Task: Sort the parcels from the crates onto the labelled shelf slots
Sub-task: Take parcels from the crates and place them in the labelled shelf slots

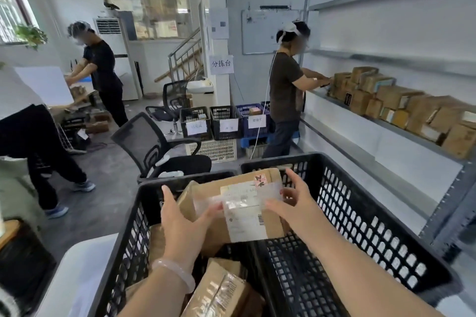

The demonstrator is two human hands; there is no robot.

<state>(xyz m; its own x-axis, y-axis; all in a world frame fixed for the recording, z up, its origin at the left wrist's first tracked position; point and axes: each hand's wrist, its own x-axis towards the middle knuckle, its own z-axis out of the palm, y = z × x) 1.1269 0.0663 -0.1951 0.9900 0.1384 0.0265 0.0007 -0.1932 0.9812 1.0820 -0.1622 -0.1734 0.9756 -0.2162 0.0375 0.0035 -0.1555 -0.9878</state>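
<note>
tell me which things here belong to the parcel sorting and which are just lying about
Job:
held parcel
left crate, with more parcels in it
right crate
shelf
shelved parcels

Lying about:
chair
whiteboard
plant
stairs

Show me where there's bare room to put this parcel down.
Free for the held parcel: the right crate, its mesh floor bare between its walls. Crowded: the left crate, holding parcels, and the shelf lined with boxes.
</note>
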